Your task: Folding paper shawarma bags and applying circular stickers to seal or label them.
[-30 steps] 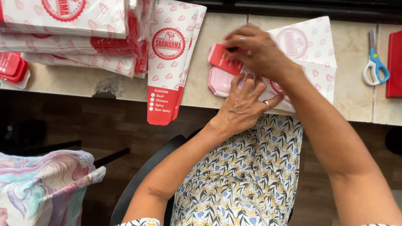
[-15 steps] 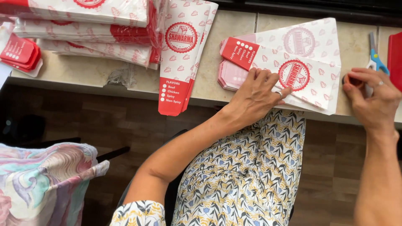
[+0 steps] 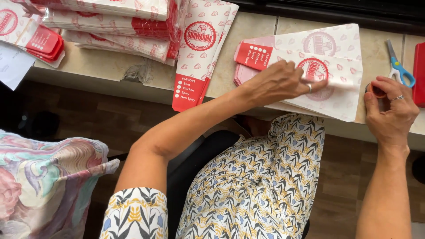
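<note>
My left hand lies flat on the top white-and-red printed paper sleeve of a small pile on the tiled counter, fingertips pointing right. A pale strip of clear tape runs from those fingertips to a small tape roll with an orange-brown core. My right hand is closed around that roll at the sleeve's right edge. The red flap of the sleeve sticks out to the left of my left hand.
Blue-handled scissors lie behind my right hand, and a red object is at the right edge. One long sleeve hangs over the counter edge. Piles of sleeves fill the back left. A colourful cloth is at lower left.
My right hand left the pile, went right and closed on the tape roll. My left hand slid right across the top sleeve, with tape now stretched between the two hands.
</note>
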